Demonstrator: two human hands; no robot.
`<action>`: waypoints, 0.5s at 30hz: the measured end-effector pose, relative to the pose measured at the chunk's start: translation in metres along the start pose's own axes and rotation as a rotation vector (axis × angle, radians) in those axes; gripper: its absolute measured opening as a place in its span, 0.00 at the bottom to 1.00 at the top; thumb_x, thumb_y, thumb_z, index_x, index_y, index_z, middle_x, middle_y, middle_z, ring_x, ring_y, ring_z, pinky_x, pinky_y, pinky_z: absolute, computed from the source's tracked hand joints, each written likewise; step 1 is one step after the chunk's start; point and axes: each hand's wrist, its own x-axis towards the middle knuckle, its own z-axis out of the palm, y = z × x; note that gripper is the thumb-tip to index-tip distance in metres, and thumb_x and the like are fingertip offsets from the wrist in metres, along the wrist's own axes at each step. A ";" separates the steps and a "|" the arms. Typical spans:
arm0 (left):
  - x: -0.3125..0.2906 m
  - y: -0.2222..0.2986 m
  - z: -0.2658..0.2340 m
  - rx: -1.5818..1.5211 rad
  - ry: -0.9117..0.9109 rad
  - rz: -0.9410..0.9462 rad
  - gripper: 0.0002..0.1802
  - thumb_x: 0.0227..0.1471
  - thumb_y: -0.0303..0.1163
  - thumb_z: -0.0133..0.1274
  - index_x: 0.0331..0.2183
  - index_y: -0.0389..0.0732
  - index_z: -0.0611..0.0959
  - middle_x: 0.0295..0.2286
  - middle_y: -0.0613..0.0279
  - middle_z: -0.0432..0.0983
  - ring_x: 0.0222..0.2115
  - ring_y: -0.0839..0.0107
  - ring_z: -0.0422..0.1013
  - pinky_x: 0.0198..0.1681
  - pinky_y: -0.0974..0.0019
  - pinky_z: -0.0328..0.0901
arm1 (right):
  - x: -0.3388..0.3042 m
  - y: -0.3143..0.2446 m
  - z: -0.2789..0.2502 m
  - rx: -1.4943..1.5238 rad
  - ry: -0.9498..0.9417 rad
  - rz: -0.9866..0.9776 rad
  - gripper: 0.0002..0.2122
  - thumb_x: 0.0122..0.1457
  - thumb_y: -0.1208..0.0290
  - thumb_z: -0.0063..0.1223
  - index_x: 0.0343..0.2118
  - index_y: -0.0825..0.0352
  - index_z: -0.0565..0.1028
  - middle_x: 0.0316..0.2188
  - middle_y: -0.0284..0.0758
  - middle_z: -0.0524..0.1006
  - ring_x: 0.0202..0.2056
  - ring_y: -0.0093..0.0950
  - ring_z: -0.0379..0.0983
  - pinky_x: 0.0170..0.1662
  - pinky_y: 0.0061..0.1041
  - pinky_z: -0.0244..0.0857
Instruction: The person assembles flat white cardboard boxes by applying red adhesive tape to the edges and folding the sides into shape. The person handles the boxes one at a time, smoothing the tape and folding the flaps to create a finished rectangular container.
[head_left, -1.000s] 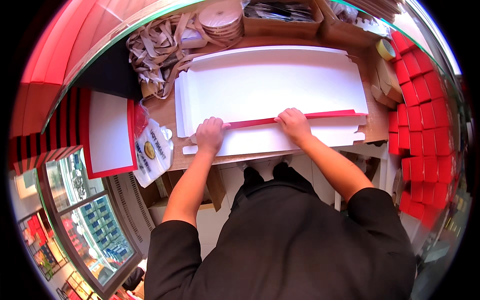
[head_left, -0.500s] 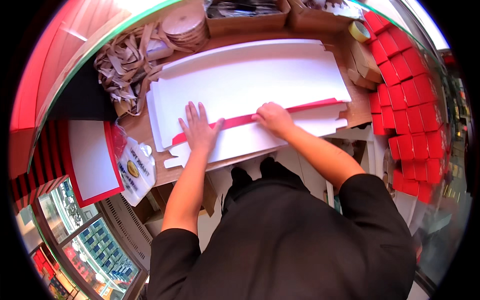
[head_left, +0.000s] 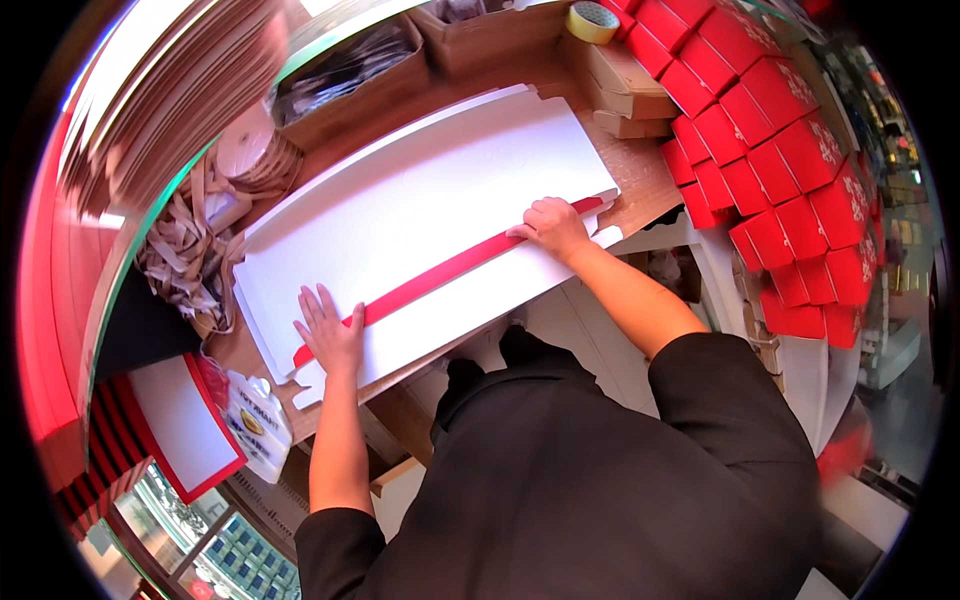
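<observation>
A large flat cardboard sheet (head_left: 420, 190), white with notched tabs at its ends, lies slanted on the brown table. A narrow red strip (head_left: 440, 275) runs lengthwise across it near my side, with a white band between strip and table edge. My left hand (head_left: 332, 330) rests on the strip's left end, palm down with fingers spread. Toward the right end, my right hand (head_left: 553, 226) presses on the strip with its fingers curled and its thumb pointing left. What lies under the curled fingers is hidden.
Tan ribbon scraps (head_left: 185, 240) and a ribbon roll (head_left: 250, 145) lie at the left. Behind stand open cartons (head_left: 350, 75). A tape roll (head_left: 592, 22) sits on brown boxes (head_left: 625, 80); red boxes (head_left: 790, 170) are stacked right. A plastic bag (head_left: 255, 420) hangs at the left edge.
My right hand has slid along the red strip toward its right end. My left hand stays near the left end. The whole view has turned, so the sheet now looks more slanted.
</observation>
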 end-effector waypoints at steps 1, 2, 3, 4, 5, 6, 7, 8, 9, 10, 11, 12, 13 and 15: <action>0.001 0.001 0.001 0.006 0.003 0.006 0.47 0.50 0.60 0.48 0.62 0.42 0.55 0.64 0.54 0.40 0.65 0.60 0.37 0.64 0.43 0.33 | 0.000 0.006 -0.001 0.032 -0.066 0.015 0.19 0.47 0.50 0.60 0.18 0.64 0.72 0.20 0.34 0.71 0.27 0.34 0.69 0.35 0.32 0.66; 0.002 0.005 -0.001 0.002 -0.008 0.002 0.47 0.51 0.59 0.47 0.63 0.42 0.55 0.64 0.54 0.40 0.65 0.60 0.37 0.64 0.43 0.33 | 0.003 0.009 -0.005 0.062 -0.132 0.027 0.19 0.47 0.50 0.60 0.20 0.64 0.73 0.22 0.35 0.72 0.29 0.34 0.70 0.36 0.32 0.66; 0.003 0.005 0.000 0.006 -0.004 0.007 0.47 0.51 0.59 0.47 0.63 0.42 0.55 0.64 0.54 0.40 0.65 0.60 0.37 0.64 0.43 0.33 | 0.001 0.007 -0.009 0.088 -0.105 0.048 0.18 0.48 0.50 0.60 0.24 0.64 0.74 0.26 0.36 0.72 0.32 0.35 0.69 0.38 0.33 0.66; 0.002 0.001 0.002 0.009 0.000 0.012 0.47 0.51 0.60 0.47 0.63 0.42 0.55 0.64 0.54 0.40 0.65 0.60 0.37 0.64 0.43 0.33 | 0.000 0.004 -0.013 0.113 -0.079 0.069 0.18 0.48 0.51 0.60 0.28 0.64 0.74 0.30 0.37 0.72 0.35 0.36 0.69 0.40 0.33 0.66; 0.001 0.000 0.002 0.012 0.000 0.015 0.47 0.51 0.60 0.47 0.63 0.42 0.55 0.64 0.54 0.40 0.65 0.60 0.37 0.64 0.43 0.33 | 0.000 0.001 -0.019 0.139 -0.056 0.090 0.19 0.49 0.51 0.61 0.32 0.64 0.75 0.34 0.38 0.72 0.38 0.36 0.69 0.42 0.34 0.65; 0.001 0.000 0.003 0.008 0.000 0.021 0.47 0.51 0.60 0.47 0.63 0.42 0.55 0.64 0.54 0.40 0.65 0.60 0.37 0.64 0.43 0.33 | 0.005 -0.001 -0.026 0.145 -0.230 0.248 0.30 0.52 0.48 0.56 0.52 0.64 0.67 0.54 0.44 0.62 0.56 0.41 0.57 0.57 0.38 0.55; 0.000 0.000 0.003 0.004 -0.002 0.026 0.47 0.51 0.60 0.47 0.63 0.42 0.54 0.64 0.54 0.39 0.65 0.60 0.37 0.64 0.43 0.32 | 0.005 -0.001 -0.024 0.075 -0.182 0.232 0.32 0.53 0.47 0.54 0.56 0.64 0.63 0.58 0.45 0.57 0.60 0.41 0.51 0.60 0.39 0.47; -0.001 -0.001 0.004 0.006 -0.007 0.028 0.47 0.51 0.60 0.46 0.63 0.42 0.54 0.64 0.54 0.39 0.65 0.60 0.37 0.64 0.43 0.32 | 0.004 -0.003 -0.019 0.011 -0.138 0.215 0.35 0.54 0.45 0.51 0.59 0.63 0.58 0.61 0.45 0.52 0.63 0.41 0.44 0.63 0.40 0.40; -0.001 -0.002 0.005 0.012 0.004 0.041 0.47 0.52 0.60 0.46 0.63 0.42 0.54 0.64 0.54 0.39 0.65 0.60 0.37 0.64 0.43 0.33 | 0.001 -0.004 -0.014 -0.052 -0.094 0.198 0.38 0.54 0.43 0.49 0.62 0.63 0.54 0.65 0.45 0.46 0.66 0.41 0.37 0.66 0.41 0.32; -0.001 -0.004 0.006 0.018 0.014 0.054 0.46 0.53 0.59 0.45 0.63 0.42 0.53 0.64 0.54 0.39 0.65 0.60 0.36 0.63 0.42 0.33 | 0.000 0.000 -0.008 0.013 -0.203 0.237 0.41 0.56 0.41 0.42 0.65 0.62 0.46 0.67 0.43 0.36 0.68 0.37 0.25 0.67 0.42 0.18; -0.003 -0.006 0.005 0.028 0.024 0.063 0.46 0.53 0.59 0.45 0.63 0.43 0.52 0.65 0.54 0.39 0.65 0.60 0.36 0.63 0.42 0.33 | 0.002 -0.001 -0.006 -0.023 -0.222 0.239 0.41 0.56 0.41 0.42 0.65 0.62 0.46 0.67 0.43 0.37 0.68 0.38 0.26 0.67 0.42 0.19; -0.003 -0.007 0.005 0.032 0.001 0.052 0.46 0.53 0.59 0.45 0.63 0.42 0.52 0.64 0.53 0.39 0.65 0.59 0.36 0.63 0.42 0.33 | 0.003 -0.003 -0.004 -0.058 -0.242 0.238 0.41 0.56 0.40 0.42 0.65 0.62 0.47 0.67 0.43 0.38 0.68 0.38 0.27 0.67 0.42 0.20; -0.002 -0.008 0.005 0.037 -0.022 0.039 0.47 0.53 0.60 0.45 0.63 0.41 0.52 0.64 0.53 0.38 0.65 0.59 0.36 0.63 0.42 0.32 | 0.005 -0.005 -0.002 -0.093 -0.262 0.236 0.40 0.56 0.40 0.41 0.65 0.62 0.48 0.67 0.43 0.39 0.68 0.39 0.28 0.67 0.43 0.21; 0.002 -0.004 0.001 0.068 -0.047 0.022 0.48 0.52 0.61 0.44 0.63 0.40 0.52 0.64 0.51 0.38 0.65 0.59 0.36 0.63 0.42 0.32 | 0.009 -0.003 -0.001 -0.126 -0.298 0.249 0.40 0.57 0.40 0.40 0.65 0.62 0.48 0.67 0.43 0.40 0.68 0.39 0.29 0.67 0.44 0.21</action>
